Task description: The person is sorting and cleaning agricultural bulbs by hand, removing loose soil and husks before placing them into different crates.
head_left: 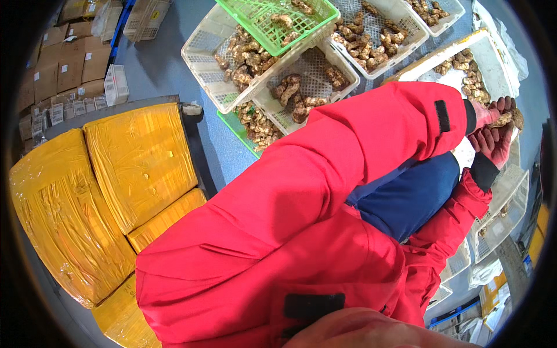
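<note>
Both partly curled, the left hand (483, 114) and right hand (494, 145) grip 1 lumpy, tan-and-brown mushroom (502, 120) between them, probably steadying it from 2 sides, beside a white box (426, 71), while beyond, a green crate (307, 35) overlaps white crates (203, 55), presumably saving floor space.

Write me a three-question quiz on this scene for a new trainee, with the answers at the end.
1. What do the left hand and right hand hold: (a) a knife, (b) a mushroom, (c) a roll of tape?
2. True or false: the upper green basket contains mushrooms.
3. Which is nearer the hands, the white box or the large yellow-wrapped boxes at picture left?

Key: 1. b; 2. true; 3. the white box.
</note>
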